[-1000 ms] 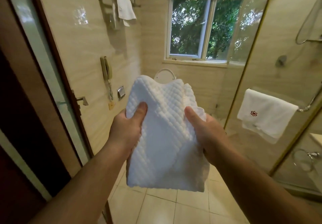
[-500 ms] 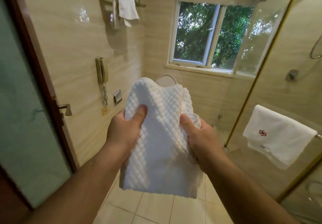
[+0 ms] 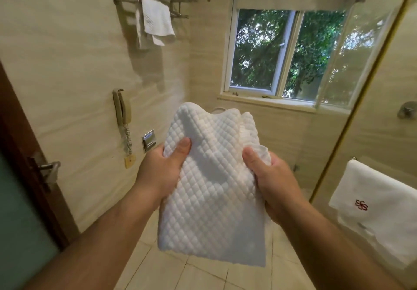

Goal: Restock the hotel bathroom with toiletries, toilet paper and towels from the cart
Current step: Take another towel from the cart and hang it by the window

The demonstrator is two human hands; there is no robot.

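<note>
Quilted white towel (image 3: 212, 190), folded, soft and diamond-textured, gripped by both hands: left (image 3: 161, 172), right (image 3: 274, 183).

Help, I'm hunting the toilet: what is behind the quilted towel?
Only a white curved rim peeks over the quilted towel, under the window sill. The towel hides the rest of it.
</note>
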